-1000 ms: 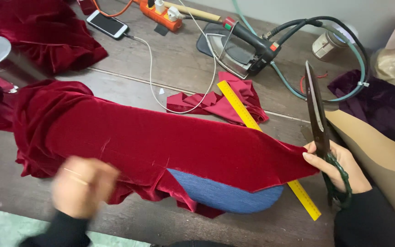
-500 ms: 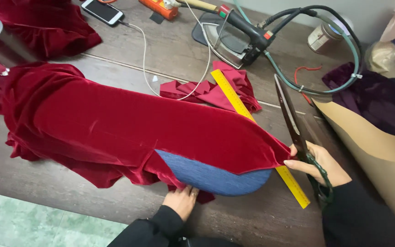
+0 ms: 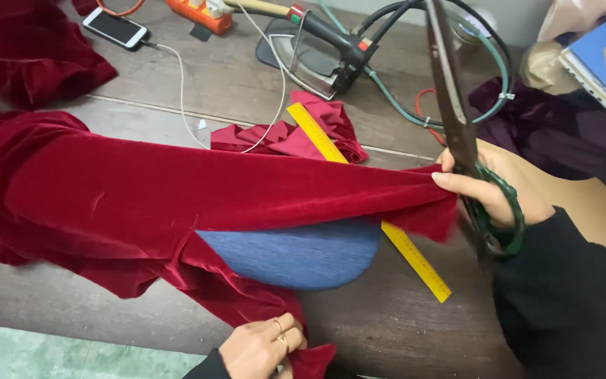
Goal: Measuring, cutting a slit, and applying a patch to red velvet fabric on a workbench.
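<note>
A dark wooden worktable fills the view, seen from above. Across it lies a long piece of deep red velvet, draped over a rounded blue fabric panel whose curved lower edge shows beneath it. The velvet looks soft, limp and fairly light, likely to slide on its pile, so it is best held by pinching its edges, as both hands do. The right hand pinches the velvet's right end between thumb and fingertips, while its fingers are also curled through the green handles of large tailor's shears, blades pointing away. The left hand, wearing rings, is closed on the velvet's bottom edge near the table front; its fingertips are partly hidden. A yellow ruler lies diagonally under the cloth. Behind sit a flat iron, crumpled red scraps, dark purple cloth and a smartphone on a white cable.
</note>
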